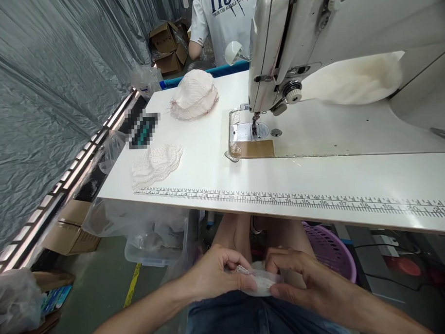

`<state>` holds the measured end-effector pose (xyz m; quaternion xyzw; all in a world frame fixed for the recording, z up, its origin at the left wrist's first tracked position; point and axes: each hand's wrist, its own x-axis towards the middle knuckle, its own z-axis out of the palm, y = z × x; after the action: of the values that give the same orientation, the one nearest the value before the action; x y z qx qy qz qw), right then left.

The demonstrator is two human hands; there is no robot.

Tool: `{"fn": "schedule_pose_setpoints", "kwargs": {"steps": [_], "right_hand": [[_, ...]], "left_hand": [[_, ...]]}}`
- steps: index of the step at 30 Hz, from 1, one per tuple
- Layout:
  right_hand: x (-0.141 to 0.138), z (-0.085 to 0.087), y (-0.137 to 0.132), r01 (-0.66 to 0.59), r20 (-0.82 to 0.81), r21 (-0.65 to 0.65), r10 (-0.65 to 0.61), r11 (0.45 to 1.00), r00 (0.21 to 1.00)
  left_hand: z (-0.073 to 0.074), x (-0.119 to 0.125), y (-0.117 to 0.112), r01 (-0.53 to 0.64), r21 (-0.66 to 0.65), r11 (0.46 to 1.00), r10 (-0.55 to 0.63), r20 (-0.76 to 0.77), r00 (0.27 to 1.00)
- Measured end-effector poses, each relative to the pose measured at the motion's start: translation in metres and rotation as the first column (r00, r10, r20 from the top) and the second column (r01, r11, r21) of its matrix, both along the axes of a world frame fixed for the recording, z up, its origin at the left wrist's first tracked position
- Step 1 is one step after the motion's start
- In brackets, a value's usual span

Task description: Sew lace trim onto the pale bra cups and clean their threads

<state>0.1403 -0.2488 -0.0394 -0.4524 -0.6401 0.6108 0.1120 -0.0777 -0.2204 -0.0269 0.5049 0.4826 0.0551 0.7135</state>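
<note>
Over my lap, below the table's front edge, I hold a small piece of white lace fabric (pixel 262 284) between both hands. The thumb and fingers of my left hand (pixel 226 274) pinch its left end, where a scalloped lace edge shows. My right hand (pixel 297 276) grips the other end between thumb and fingers. Part of the piece is hidden by my fingers. On the table lie a flat cream lace piece (pixel 158 164) near the left edge and a pale pink fabric cap (pixel 195 94) with loose threads behind it.
A white sewing machine (pixel 276 43) stands on the white table (pixel 208 172), a printed ruler (pixel 282 199) along its front edge. White cloth (pixel 354 79) lies under the machine arm. Below are a purple basket (pixel 331 251) and a clear plastic bin (pixel 148 252). Another person (pixel 225 25) is behind the table.
</note>
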Motion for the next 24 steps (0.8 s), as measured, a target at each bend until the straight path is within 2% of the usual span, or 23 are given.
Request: {"fn": "schedule_pose_setpoints", "kwargs": {"steps": [4,10,13,16,20,24], "right_hand": [[0.000,-0.003,0.000,0.000,0.007,0.030,-0.001,1.000,1.000],[0.009,-0.005,-0.002,0.027,0.073,-0.029,-0.024,0.999,0.997],[0.011,-0.006,-0.003,0.015,0.049,-0.027,-0.014,1.000,0.999],[0.008,-0.005,-0.004,-0.043,0.014,0.011,0.042,0.999,0.999],[0.002,0.001,-0.002,-0.081,0.059,0.047,0.078,0.996,0.995],[0.004,0.001,-0.002,-0.066,0.100,0.045,0.061,0.997,0.993]], "left_hand": [[0.000,0.004,0.003,0.052,0.065,0.997,-0.052,0.002,0.999],[-0.005,0.003,0.003,-0.018,-0.041,0.999,0.018,-0.005,1.000],[-0.004,0.000,0.003,-0.017,-0.056,0.998,0.017,-0.003,1.000],[0.000,-0.002,0.005,0.048,-0.040,0.998,-0.048,0.013,0.999],[0.004,0.001,0.006,0.168,0.015,0.986,-0.169,0.035,0.985],[0.001,0.004,0.006,0.182,-0.022,0.983,-0.181,0.024,0.983]]}}
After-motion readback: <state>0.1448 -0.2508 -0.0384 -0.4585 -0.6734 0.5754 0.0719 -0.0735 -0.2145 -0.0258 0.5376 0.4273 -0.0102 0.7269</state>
